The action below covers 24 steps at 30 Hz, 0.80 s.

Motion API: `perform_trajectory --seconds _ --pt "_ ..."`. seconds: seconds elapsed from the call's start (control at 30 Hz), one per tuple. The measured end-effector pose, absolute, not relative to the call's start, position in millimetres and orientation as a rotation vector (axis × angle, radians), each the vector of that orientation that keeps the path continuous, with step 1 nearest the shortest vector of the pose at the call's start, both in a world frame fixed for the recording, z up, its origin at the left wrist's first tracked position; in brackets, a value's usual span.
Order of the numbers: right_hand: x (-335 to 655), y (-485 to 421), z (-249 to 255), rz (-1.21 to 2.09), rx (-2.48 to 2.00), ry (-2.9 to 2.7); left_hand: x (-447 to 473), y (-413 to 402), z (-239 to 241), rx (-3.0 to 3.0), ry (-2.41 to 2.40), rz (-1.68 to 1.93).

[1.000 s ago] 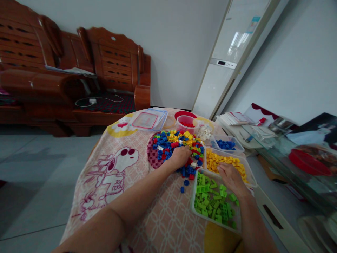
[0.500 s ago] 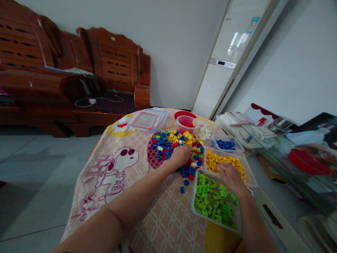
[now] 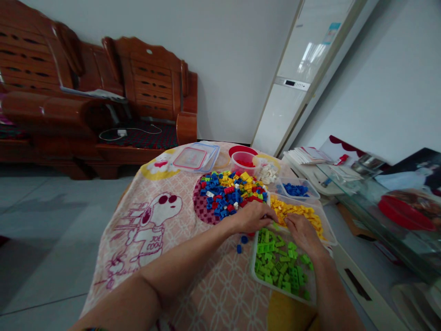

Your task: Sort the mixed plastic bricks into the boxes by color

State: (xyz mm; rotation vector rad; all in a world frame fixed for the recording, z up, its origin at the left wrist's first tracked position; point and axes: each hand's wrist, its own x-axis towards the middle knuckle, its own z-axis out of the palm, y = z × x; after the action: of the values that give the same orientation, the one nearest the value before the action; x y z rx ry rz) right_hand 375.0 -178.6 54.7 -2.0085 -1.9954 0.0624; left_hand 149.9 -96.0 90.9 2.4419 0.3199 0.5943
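Observation:
My left hand (image 3: 257, 216) reaches over the far left corner of the clear box of green bricks (image 3: 252, 266). Its fingers are bent together, with a small blurred green brick (image 3: 275, 225) at the tips. Close by on the right, my right hand (image 3: 302, 231) hovers where the green box meets the box of yellow bricks (image 3: 329, 225). The right fingers are pinched; whatever they hold is hidden. A mixed pile of bricks (image 3: 223, 195) in blue, yellow, red and other colours lies on a round maroon checked mat (image 3: 200, 207), left of and beyond my left hand.
Farther back stand a box of blue bricks (image 3: 315, 195), a heap of white bricks (image 3: 268, 174) and a round tub of red bricks (image 3: 237, 161). Stacked lids (image 3: 189, 157) lie at the far left. Two blue bricks (image 3: 239, 248) sit on the cloth (image 3: 206, 271). A glass-topped table (image 3: 365, 202) is at right.
My left hand has moved right and nearer to me, from the mixed pile to the green box's corner beside my right hand. The right hand stays nearly in place.

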Motion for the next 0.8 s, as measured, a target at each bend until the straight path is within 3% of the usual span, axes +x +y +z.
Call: perform_trajectory --seconds 0.17,0.43,0.6,0.8 --pt "375.9 -178.9 53.9 0.076 -2.035 -1.992 150.1 -106.7 98.8 2.493 0.169 0.506" --pt "373.7 -178.1 59.4 0.062 -1.973 -2.065 164.9 -75.3 65.1 2.658 0.618 0.740" --pt "374.0 -178.1 56.6 0.010 -1.970 -2.070 167.3 -59.9 40.1 2.793 0.682 0.686" --pt "373.9 -179.0 54.4 0.011 -1.953 -2.049 160.4 -60.9 42.9 2.868 0.755 0.617"
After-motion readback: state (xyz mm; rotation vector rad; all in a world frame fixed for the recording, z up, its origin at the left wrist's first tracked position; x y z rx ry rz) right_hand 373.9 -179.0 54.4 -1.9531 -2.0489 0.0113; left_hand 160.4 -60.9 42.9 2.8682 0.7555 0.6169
